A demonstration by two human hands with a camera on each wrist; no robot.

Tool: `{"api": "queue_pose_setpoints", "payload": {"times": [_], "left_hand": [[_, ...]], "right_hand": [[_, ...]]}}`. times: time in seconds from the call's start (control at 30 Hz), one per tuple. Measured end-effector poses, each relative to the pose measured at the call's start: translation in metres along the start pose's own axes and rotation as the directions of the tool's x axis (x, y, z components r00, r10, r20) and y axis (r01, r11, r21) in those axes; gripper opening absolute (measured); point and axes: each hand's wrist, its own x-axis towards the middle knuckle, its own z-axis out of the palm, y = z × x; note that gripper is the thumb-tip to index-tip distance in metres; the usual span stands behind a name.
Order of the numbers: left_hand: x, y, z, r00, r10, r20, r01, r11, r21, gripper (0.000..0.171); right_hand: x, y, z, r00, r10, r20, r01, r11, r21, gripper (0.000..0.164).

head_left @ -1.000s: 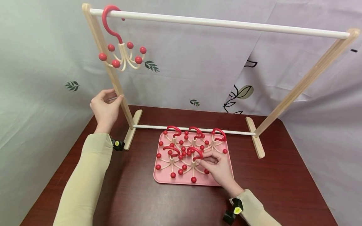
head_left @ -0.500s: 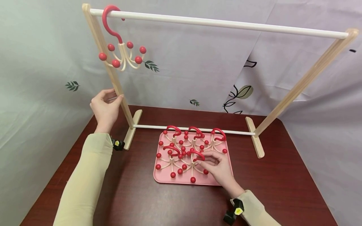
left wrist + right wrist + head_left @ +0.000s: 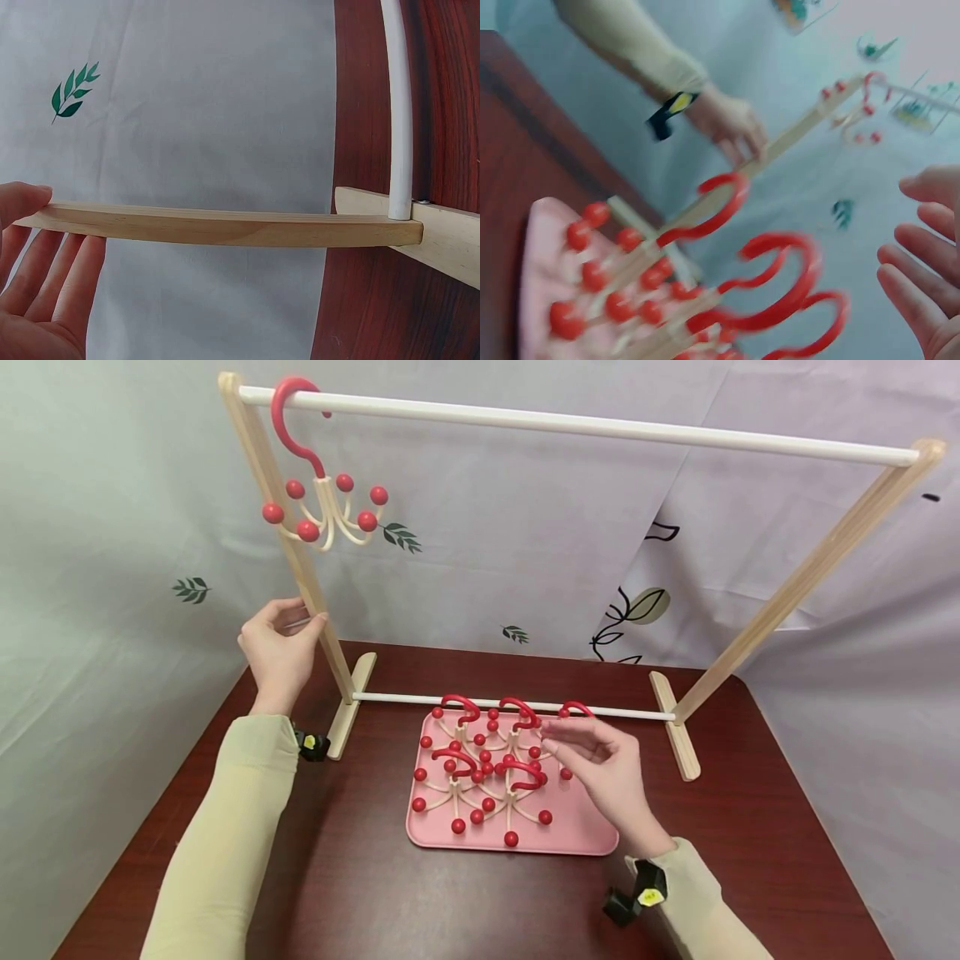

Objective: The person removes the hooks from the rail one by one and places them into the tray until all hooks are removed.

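My left hand [image 3: 279, 647] pinches the left wooden upright [image 3: 225, 226] of a rack between thumb and fingers, partway up its height. On the rack's white top rod [image 3: 570, 422], close to the left end, hangs a hanger [image 3: 326, 510] with a red hook and red balls on its curved arms. Several more such hangers lie on a pink tray [image 3: 577, 835]. Over the tray's right side is my right hand [image 3: 600, 764], fingers loosely extended and holding nothing. It hides much of the back right hanger [image 3: 577, 706]. The front middle hanger [image 3: 512, 793] lies just left of it.
A lower white rod [image 3: 397, 697] runs behind the tray between the left foot [image 3: 345, 727] and right foot [image 3: 675, 727] of the rack. The right upright [image 3: 810, 581] leans outward in view. A patterned cloth [image 3: 480, 543] hangs behind the dark red table [image 3: 360, 893].
My right hand has let go of the front middle hanger's red hook and moved up and right, toward the back right hanger. The left hand keeps its hold on the upright.
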Motion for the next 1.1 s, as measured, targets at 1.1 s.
{"api": "queue_pose_setpoints", "payload": {"times": [1.1], "left_hand": [[0.002, -0.003, 0.000, 1.000, 0.008, 0.002, -0.008, 1.000, -0.003, 0.032]], "right_hand": [[0.102, -0.119, 0.074, 0.966, -0.219, 0.136, 0.210, 0.975, 0.075, 0.041]]}}
